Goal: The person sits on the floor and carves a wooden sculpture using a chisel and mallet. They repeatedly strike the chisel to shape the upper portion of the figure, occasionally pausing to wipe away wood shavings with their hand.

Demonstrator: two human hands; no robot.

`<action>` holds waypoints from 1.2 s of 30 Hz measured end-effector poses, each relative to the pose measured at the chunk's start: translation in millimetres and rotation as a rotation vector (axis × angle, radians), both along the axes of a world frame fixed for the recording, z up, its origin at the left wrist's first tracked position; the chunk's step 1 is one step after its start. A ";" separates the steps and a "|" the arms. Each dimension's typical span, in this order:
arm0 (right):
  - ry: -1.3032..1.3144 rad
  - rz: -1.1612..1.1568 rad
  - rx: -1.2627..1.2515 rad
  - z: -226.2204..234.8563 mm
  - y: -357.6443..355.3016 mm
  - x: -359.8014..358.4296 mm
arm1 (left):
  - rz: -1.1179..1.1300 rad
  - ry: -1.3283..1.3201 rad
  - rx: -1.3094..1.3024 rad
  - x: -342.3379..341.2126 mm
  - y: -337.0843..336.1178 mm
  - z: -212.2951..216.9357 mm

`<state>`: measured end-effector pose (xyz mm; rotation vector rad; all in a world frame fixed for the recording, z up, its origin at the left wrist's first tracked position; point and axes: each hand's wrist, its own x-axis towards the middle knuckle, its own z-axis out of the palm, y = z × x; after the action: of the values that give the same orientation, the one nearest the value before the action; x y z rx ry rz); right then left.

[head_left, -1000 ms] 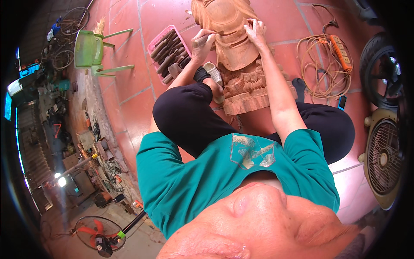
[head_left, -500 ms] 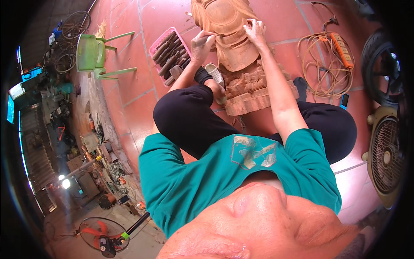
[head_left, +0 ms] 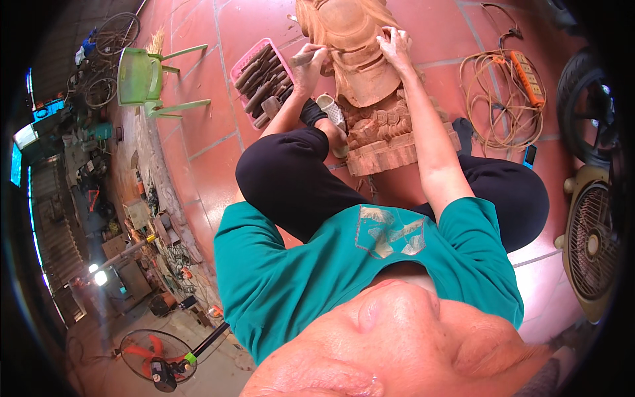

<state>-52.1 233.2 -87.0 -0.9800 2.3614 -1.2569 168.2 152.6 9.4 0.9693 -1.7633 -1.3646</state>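
A carved wooden statue (head_left: 357,73), with a rounded upper body and an ornate base, lies on the floor in front of me. My left hand (head_left: 308,71) is closed round a wooden-handled chisel (head_left: 301,59) at the statue's left side. The handle sticks out to the left; the blade end is hidden or too small to make out. Against the statue's right side rests my right hand (head_left: 395,49), its fingers bent and apart on the wood. Left of the statue, a pink basket (head_left: 234,74) holds several wooden-handled carving tools (head_left: 261,78).
My crossed legs flank the statue's base, with a pale perforated shoe (head_left: 333,114) on the left foot. Rightward lie a coiled cable (head_left: 486,126), an orange power strip (head_left: 527,78), a wheel (head_left: 582,99) and a fan (head_left: 591,245). A green chair (head_left: 142,79) stands left.
The chisel handle in my left hand has tilted and shows more clearly past the fingers. My right hand stays on the statue's right side with a slight shift of its fingers.
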 end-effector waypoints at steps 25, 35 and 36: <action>-0.013 0.063 -0.001 -10.7 -5.4 -4.4 | 0.058 0.028 0.056 3.3 -13.7 -11.2; -0.054 0.019 0.038 9.7 0.3 3.5 | 0.015 0.002 0.048 14.1 -28.9 26.0; -0.055 0.012 0.042 10.3 -0.6 5.2 | -0.027 -0.066 0.054 16.1 -32.6 29.3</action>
<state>-46.9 232.6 -76.7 -0.9332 2.3273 -1.2089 184.2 120.1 38.7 1.0335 -1.8022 -1.4191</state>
